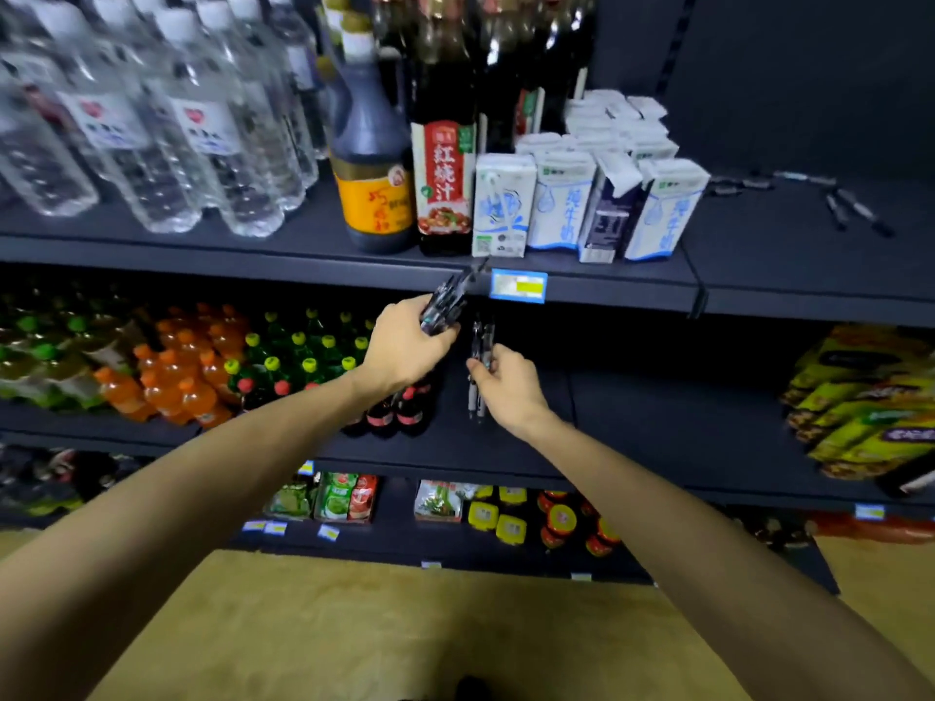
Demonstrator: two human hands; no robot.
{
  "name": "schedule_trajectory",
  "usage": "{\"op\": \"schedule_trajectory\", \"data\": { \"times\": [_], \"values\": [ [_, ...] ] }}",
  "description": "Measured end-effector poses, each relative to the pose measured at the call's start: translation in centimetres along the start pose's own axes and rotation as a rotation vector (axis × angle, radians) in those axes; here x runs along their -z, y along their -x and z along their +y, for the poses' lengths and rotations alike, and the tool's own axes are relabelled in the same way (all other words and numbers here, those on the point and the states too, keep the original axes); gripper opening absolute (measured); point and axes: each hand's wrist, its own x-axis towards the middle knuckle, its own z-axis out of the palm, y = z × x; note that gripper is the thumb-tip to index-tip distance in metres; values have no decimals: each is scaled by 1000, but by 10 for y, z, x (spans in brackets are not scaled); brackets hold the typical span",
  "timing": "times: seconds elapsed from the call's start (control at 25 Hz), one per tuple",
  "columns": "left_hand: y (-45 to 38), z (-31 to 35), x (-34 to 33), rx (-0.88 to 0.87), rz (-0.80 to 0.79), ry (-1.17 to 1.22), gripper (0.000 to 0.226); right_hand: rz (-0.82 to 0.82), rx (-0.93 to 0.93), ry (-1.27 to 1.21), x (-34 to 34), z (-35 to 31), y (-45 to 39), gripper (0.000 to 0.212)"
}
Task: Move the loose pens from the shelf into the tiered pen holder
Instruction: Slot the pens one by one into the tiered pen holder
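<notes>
**Fingers full of pens, holder nowhere in sight**

Fingers (445,332) of the left hand (410,341) are curled round a bundle of pens (448,301), tips pointing up toward the blue price tag (518,285) on the shelf edge. That tag is my landmark. Far left of it and above stand clear water bottles (167,134); closer in, still left of it and above, two dark sauce bottles (399,159). The bundle sits just left of the tag and slightly below, gathered tight, I'd judge, so nothing slips while more are added.

Directly below the tag, the right hand (506,387) pinches two pens (480,361) held upright, close beside the left hand's bundle but not touching it; it looks like they are about to be merged into one handful or carried as they are. Above the tag stand white milk cartons (582,204).

Far right of the tag and higher, several loose pens (855,210) lie scattered on the bare shelf (789,255), well apart from both hands, so collecting seems unfinished. I cannot see the tiered pen holder from here; the hands hover in front of the shelving, not over any container.
</notes>
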Motion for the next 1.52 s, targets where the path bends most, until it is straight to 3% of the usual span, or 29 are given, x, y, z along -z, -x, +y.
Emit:
{"op": "schedule_trajectory", "data": {
  "times": [0.44, 0.6, 0.68, 0.8, 1.0, 1.12, 1.28, 1.52],
  "values": [
    [1, -45, 106, -35, 174, 115, 32, 139, 62, -114, -77, -96, 13, 32],
    [1, -57, 152, -40, 235, 139, 33, -43, -27, -192, -117, -128, 31, 26],
    [-2, -66, 175, -36, 297, 150, 37, -66, 79, -159, -133, -153, 38, 24],
    [-10, -68, 213, -28, 400, 214, 35, 89, 244, -131, -132, -207, 29, 28],
    [-46, -59, 274, -6, 557, 303, 36, 203, 383, -99, -111, -285, -11, 34],
    [-65, -67, 301, -9, 595, 325, 35, 202, 446, -84, -121, -321, -31, 39],
    [-93, -88, 323, 7, 681, 351, 13, 206, 531, -62, -133, -349, -57, 36],
    [-119, -93, 358, -37, 746, 344, 24, 191, 605, -162, -151, -372, -77, 36]
  ]
}}
